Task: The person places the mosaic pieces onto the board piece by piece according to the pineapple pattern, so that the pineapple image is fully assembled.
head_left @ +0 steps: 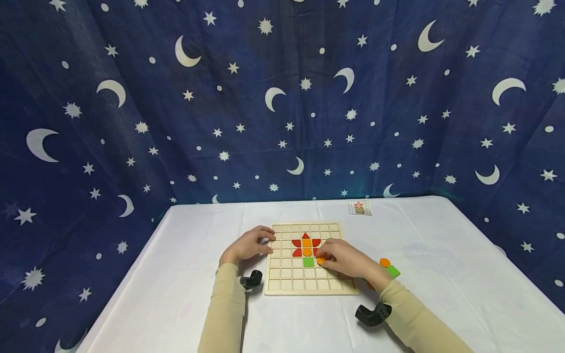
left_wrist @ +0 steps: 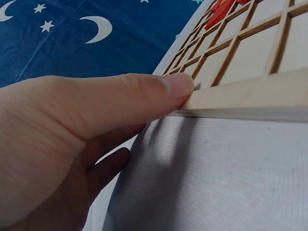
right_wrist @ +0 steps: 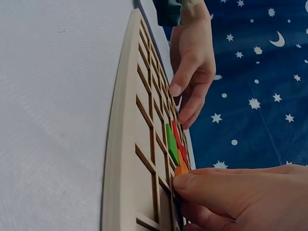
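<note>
A pale wooden grid board lies on the table. In its cells sit a red triangle, several red petal-shaped pieces, an orange square, an orange disc and a green square. My right hand reaches over the board's right side and pinches a rounded orange piece just right of the green square. Thumb and fingertips hide part of this piece. My left hand rests at the board's left edge, its thumb lying on the wooden rim and its other fingers loosely bent.
Right of the board, partly behind my right wrist, lie a loose orange disc and green piece. A small card with a grid picture lies near the far table edge. A dark blue star-and-moon cloth hangs behind the white-covered table.
</note>
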`<state>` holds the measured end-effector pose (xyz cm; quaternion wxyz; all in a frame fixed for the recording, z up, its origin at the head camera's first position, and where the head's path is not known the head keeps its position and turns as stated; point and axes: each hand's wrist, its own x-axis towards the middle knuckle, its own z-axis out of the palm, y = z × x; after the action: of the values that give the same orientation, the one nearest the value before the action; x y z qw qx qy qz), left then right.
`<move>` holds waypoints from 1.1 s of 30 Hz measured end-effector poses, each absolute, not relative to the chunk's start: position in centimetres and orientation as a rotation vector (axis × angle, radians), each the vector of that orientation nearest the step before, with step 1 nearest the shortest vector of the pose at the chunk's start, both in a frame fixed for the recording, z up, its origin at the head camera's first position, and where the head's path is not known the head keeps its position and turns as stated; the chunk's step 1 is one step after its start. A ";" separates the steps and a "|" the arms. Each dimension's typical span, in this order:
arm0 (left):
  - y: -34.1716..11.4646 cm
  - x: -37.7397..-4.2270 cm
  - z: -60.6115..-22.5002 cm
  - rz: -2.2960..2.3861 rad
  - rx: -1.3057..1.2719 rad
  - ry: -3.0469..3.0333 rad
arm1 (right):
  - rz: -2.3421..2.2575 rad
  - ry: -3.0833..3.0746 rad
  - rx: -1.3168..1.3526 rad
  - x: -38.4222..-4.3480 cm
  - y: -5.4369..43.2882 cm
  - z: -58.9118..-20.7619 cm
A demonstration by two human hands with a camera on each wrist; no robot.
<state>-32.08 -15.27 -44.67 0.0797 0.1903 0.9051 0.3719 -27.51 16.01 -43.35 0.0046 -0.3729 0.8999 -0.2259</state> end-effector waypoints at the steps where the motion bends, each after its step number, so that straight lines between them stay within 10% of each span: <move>1: -15.3 -32.1 -44.7 1.115 0.571 2.707 | -0.705 2.821 -1.174 -27.5 15.9 -43.4; 33: -15.2 -32.1 -44.8 1.096 0.570 2.705 | -0.757 2.844 -0.860 -28.0 20.7 -41.8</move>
<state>-32.12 -15.16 -44.75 0.0840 0.1909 0.9064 0.3673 -28.00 20.70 -41.81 0.0378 -0.2804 0.9269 -0.2466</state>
